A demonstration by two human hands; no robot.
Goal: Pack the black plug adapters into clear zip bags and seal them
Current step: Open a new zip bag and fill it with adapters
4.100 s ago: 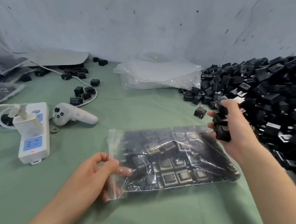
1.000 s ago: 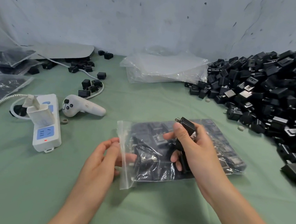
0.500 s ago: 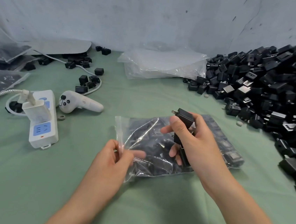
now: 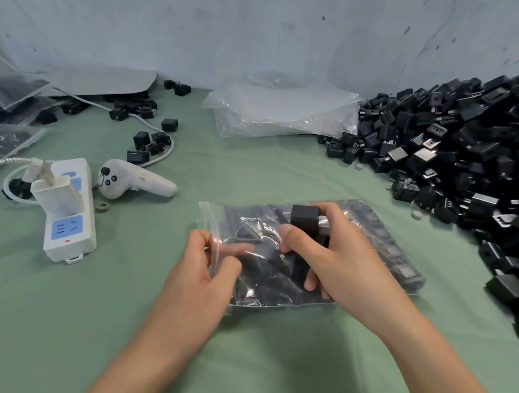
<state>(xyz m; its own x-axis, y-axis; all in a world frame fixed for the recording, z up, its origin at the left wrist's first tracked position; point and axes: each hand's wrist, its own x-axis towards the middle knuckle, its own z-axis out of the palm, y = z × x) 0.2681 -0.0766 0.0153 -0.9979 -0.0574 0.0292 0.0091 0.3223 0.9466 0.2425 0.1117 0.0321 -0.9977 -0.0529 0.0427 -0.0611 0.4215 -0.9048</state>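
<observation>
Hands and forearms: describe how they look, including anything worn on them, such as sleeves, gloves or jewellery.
The left hand and the right hand are both bare, with no gloves. No ring, watch or bracelet shows on either. The left forearm and the right forearm are uncovered down to the frame's edge, with no sleeve in view. The fingernails that show look short and plain.

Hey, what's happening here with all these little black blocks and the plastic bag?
A person is packing plug adapters into a clear zip bag lying on a green table. The left hand pinches the bag's open edge, while the right hand holds a black adapter above the bag, not yet inside. The bag already holds many adapters and is not sealed yet. A big pile of loose adapters sits to the right.
</observation>
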